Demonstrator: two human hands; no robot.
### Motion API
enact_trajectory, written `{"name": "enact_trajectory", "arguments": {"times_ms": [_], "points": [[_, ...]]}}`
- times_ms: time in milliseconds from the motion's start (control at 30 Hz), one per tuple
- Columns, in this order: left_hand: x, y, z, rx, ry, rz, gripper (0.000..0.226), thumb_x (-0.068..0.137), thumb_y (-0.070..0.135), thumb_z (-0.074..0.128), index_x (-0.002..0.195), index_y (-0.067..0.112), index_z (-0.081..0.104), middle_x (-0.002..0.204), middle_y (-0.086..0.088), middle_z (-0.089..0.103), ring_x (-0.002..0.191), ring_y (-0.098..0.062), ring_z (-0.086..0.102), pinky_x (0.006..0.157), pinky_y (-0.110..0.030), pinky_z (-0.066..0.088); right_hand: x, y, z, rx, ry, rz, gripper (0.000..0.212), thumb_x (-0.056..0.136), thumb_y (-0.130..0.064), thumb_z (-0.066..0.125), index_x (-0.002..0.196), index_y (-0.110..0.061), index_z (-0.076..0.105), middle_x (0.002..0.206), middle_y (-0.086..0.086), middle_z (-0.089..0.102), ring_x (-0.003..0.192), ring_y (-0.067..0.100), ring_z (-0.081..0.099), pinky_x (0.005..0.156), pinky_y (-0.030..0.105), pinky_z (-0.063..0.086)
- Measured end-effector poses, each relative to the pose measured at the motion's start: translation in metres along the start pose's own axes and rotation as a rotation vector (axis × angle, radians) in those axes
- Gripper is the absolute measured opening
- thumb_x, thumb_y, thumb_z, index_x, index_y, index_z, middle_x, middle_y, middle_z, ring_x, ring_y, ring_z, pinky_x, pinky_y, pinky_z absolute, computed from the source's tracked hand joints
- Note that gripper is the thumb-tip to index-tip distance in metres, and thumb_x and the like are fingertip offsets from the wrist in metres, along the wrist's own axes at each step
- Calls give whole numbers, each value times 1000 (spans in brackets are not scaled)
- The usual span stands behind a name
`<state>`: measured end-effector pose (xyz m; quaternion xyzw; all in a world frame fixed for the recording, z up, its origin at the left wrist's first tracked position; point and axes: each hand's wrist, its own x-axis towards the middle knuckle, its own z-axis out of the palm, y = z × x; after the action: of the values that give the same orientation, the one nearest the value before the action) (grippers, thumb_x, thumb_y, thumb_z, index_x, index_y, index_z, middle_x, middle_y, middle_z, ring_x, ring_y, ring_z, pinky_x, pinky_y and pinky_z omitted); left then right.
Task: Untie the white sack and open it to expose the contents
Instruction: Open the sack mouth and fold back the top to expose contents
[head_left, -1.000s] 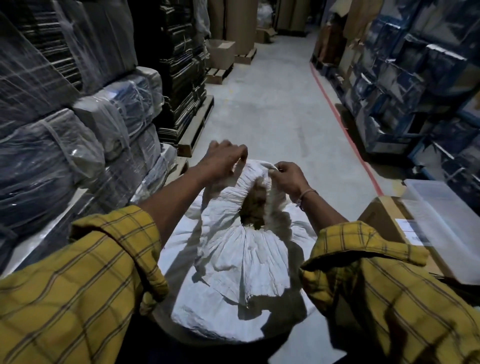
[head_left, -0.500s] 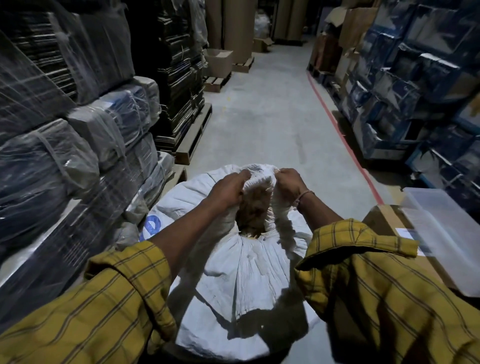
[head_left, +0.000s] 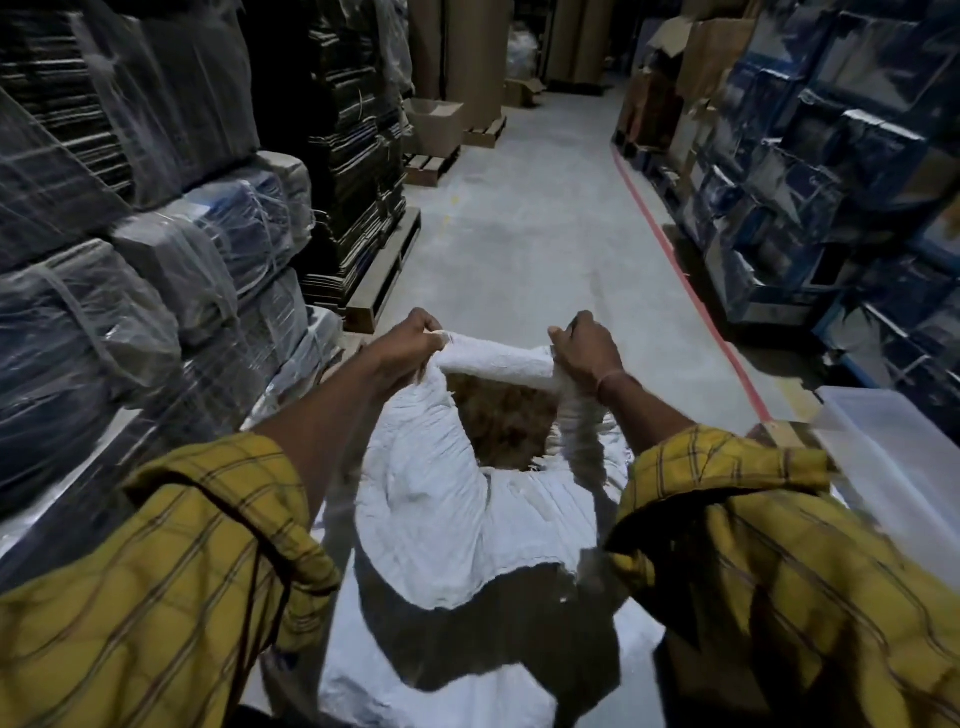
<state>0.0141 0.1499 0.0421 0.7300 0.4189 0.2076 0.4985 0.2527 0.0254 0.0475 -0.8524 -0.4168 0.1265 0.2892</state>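
Note:
A large white woven sack (head_left: 441, 525) stands on the floor right in front of me. Its mouth is pulled open, and brown contents (head_left: 501, 421) show inside the gap. My left hand (head_left: 408, 345) grips the left end of the crumpled rim. My right hand (head_left: 587, 351) grips the right end, with a thin bracelet on the wrist. The far rim is stretched taut between both fists. The lower part of the sack lies in shadow under my yellow plaid sleeves.
Plastic-wrapped bundles (head_left: 130, 312) stack high on the left, on wooden pallets (head_left: 384, 275). Blue wrapped cartons (head_left: 831, 182) line the right, behind a red floor line (head_left: 691, 291). A clear plastic bin (head_left: 898, 467) sits on a cardboard box at my right. The concrete aisle (head_left: 519, 218) runs ahead.
Both hands have moved apart, pulling the sack's gathered mouth wide. The opening has grown from a small hole, and more of the brown contents shows.

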Motion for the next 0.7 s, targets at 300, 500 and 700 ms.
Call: {"name": "enact_trajectory", "arguments": {"times_ms": [300, 500, 700], "points": [[15, 0, 18, 100, 189, 21, 20, 88, 9, 40, 91, 29, 40, 61, -11, 51, 50, -24, 44, 51, -33, 36, -75, -3, 33, -185, 432, -363, 42, 83, -53, 67, 93, -13, 55, 97, 7, 52, 72, 33, 58, 59, 38, 47], [12, 0, 17, 99, 137, 111, 41, 78, -12, 31, 75, 19, 58, 71, -9, 60, 59, -24, 51, 59, -30, 38, -64, 9, 58, -270, 216, -35, 52, 81, -16, 73, 122, -16, 41, 126, 15, 39, 95, 46, 55, 65, 38, 38], [13, -2, 6, 333, 56, 111, 24, 94, 7, 56, 94, 13, 79, 113, -13, 78, 104, -30, 73, 96, -42, 56, -39, 14, 47, 139, 231, 64, 24, 84, -2, 54, 102, -7, 70, 104, 20, 71, 98, 39, 65, 72, 28, 40]]}}
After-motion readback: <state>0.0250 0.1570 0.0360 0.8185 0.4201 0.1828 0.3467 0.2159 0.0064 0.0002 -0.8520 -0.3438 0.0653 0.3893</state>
